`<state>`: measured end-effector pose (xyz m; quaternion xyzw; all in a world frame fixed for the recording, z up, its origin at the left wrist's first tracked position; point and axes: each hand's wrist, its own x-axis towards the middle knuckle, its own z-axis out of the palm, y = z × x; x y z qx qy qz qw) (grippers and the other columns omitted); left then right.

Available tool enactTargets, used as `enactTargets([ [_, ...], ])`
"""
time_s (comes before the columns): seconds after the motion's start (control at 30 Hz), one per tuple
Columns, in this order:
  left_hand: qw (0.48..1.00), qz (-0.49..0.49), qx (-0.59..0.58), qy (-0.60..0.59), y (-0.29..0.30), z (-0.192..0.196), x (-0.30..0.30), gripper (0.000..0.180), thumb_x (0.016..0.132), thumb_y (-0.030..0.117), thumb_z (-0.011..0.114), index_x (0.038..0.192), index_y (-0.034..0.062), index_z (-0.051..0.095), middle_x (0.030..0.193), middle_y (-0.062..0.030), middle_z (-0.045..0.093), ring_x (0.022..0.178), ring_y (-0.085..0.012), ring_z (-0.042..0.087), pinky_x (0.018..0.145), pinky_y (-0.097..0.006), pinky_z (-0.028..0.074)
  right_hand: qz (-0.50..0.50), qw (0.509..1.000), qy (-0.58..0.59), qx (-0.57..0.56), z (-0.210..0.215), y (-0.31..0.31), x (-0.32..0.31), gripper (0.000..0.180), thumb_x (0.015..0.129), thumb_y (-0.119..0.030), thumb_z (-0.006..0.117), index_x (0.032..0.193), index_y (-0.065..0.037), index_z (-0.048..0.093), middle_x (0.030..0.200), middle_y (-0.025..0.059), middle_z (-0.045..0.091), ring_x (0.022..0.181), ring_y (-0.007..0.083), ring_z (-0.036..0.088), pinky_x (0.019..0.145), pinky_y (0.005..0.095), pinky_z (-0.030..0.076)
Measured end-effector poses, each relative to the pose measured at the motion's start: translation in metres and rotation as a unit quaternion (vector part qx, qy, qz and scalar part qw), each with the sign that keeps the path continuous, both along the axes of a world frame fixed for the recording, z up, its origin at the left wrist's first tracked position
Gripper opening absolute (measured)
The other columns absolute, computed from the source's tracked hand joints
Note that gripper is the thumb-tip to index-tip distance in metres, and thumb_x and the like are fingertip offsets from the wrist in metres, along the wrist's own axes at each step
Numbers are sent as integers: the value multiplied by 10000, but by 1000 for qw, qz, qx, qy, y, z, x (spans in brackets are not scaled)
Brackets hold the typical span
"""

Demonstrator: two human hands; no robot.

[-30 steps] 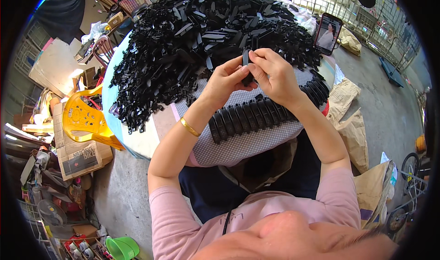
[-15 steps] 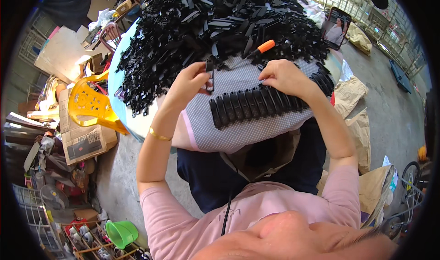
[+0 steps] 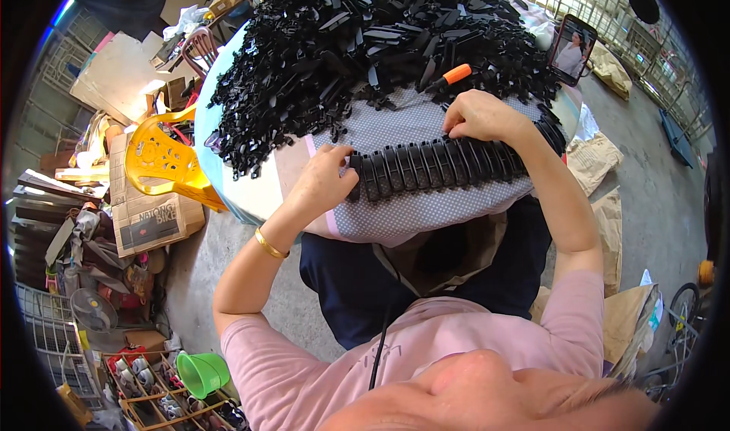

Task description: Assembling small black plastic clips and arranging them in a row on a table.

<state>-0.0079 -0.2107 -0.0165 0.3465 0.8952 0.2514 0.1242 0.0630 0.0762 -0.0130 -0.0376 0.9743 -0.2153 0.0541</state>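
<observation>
A curved row of black ribbed plastic pieces stands side by side on the grey patterned cloth. My left hand is closed on a black plastic piece at the row's left end, its fingers covering part of it. Along the far edge of the row rests my right hand, thumb and fingertips pinched together; anything between them is too small to make out. Behind both hands rises a large heap of loose black plastic parts. An orange-handled tool lies at the heap's near edge.
A phone stands upright at the table's far right, showing a person. Left of the table are a yellow plastic chair and a cardboard box. Brown paper sacks lie on the floor to the right. A green bucket sits lower left.
My left hand has come down toward me with the black piece, from the heap's edge to the row's left end. My right hand stays pinched by the row's far edge.
</observation>
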Motion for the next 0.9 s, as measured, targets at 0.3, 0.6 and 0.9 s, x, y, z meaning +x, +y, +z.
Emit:
enactTargets([
  [0.3,984,11,26,-174,-3,7,-2,416,787,88,482,1174,-63,502,786,-171,618,512,-217,616,564,-314,522,19,999,14,42,0,-6,-6,151,668,-113,690,772,-7,662,760,113,660,701,245,635,699,323,498],
  [0.6,985,-84,-15,149,35,22,-51,343,806,235,597,1061,6,605,827,-163,652,760,-290,632,707,-354,495,-61,908,351,-218,5,-44,9,150,730,-10,573,870,1,623,833,141,625,742,261,627,670,308,497],
  [0.9,971,62,22,228,123,-20,-111,320,726,188,655,954,-4,539,935,-219,630,900,-375,605,769,-434,490,-1,822,533,-200,5,-79,-16,198,781,42,575,962,-32,611,803,84,595,675,216,594,593,274,478],
])
